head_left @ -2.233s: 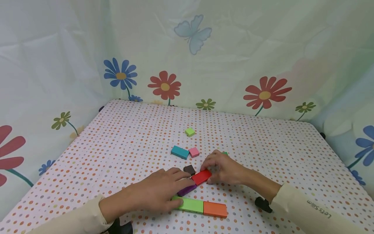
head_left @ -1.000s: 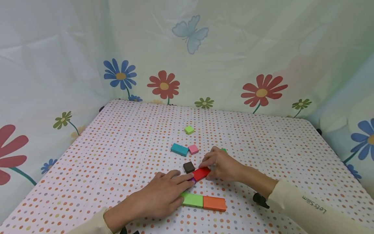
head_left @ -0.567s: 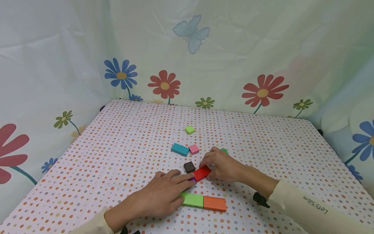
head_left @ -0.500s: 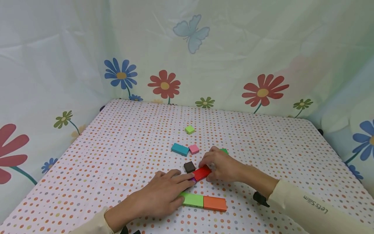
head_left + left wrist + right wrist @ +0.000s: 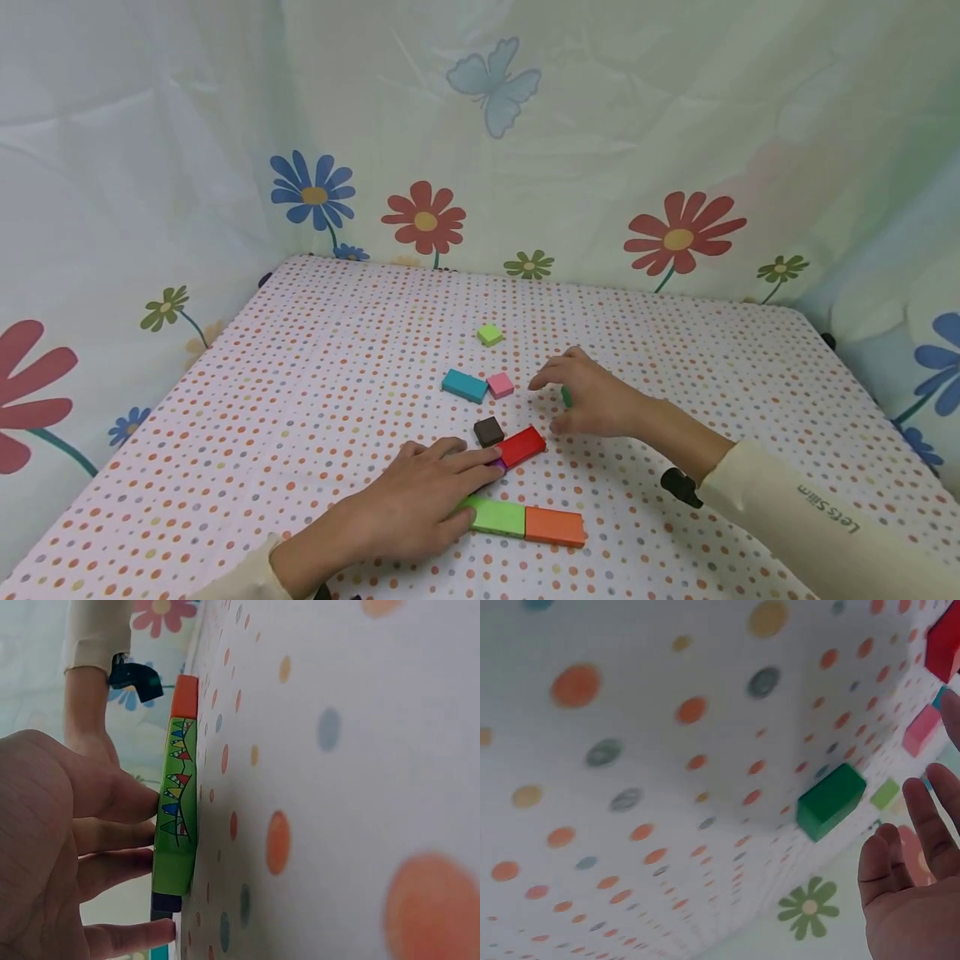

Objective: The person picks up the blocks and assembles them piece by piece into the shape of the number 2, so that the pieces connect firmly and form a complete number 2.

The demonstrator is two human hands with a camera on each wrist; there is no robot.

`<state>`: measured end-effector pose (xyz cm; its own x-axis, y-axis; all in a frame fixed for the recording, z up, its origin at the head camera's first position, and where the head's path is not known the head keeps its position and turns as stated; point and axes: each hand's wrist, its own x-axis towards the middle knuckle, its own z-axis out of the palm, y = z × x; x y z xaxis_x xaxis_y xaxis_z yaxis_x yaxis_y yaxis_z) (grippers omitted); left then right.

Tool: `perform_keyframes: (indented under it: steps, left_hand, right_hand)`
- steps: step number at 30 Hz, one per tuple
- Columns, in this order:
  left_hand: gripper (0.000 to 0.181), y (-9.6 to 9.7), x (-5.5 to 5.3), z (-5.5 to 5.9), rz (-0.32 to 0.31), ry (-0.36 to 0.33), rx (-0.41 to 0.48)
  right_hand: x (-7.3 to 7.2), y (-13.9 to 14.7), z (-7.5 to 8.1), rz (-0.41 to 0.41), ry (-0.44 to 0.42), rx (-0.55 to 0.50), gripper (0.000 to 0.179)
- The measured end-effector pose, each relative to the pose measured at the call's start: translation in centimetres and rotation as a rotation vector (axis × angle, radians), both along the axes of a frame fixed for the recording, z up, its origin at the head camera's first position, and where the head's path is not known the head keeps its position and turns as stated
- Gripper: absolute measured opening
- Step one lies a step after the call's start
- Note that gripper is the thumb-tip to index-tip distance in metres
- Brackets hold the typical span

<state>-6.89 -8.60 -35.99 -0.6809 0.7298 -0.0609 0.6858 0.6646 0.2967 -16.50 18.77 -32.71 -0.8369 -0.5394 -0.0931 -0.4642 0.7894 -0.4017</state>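
Observation:
My left hand [image 5: 420,500] rests with fairly straight fingers over a purple block [image 5: 499,465], mostly covered. Its thumb touches the end of a long lime-green block [image 5: 498,517], whose side carries a bunting print in the left wrist view. An orange block [image 5: 555,527] joins that block's right end. Beyond the fingertips, a red block [image 5: 522,447] meets the purple one at its end. My right hand [image 5: 600,396], fingers parted and holding nothing, hovers by a green block [image 5: 832,801], which it partly hides in the head view.
A dark brown block [image 5: 489,431] lies just behind the red one. Farther back are a teal block [image 5: 465,386], a pink block [image 5: 500,385] touching or nearly touching it, and a small lime block [image 5: 490,335]. A dotted cloth [image 5: 337,350] covers the table.
My right hand has let go of the red block and moved up and right toward the green block. My left hand moved slightly forward earlier, then stayed in place over the purple block.

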Motion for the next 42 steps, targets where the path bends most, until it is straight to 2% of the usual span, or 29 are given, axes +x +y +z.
perform_keyframes:
  steps: [9,14,32,42]
  left_hand:
    - [0.053,-0.1,0.1,-0.3,0.007,-0.009,0.012]
    - [0.053,-0.1,0.0,-0.3,0.009,-0.006,0.019]
    - [0.053,-0.1,-0.1,-0.4,0.006,-0.013,0.016]
    - [0.053,0.0,-0.1,-0.3,0.004,-0.012,0.002]
  right_hand:
    - [-0.8,1.6,-0.6,-0.117,0.002,0.106,0.051]
    - [-1.3,2.4,-1.1,-0.152,-0.002,0.141,0.05]
    - [-1.5,3.4,-1.7,-0.126,0.01,0.043,0.035]
    - [-0.8,2.9,-1.9,-0.087,-0.02,-0.017,0.033]
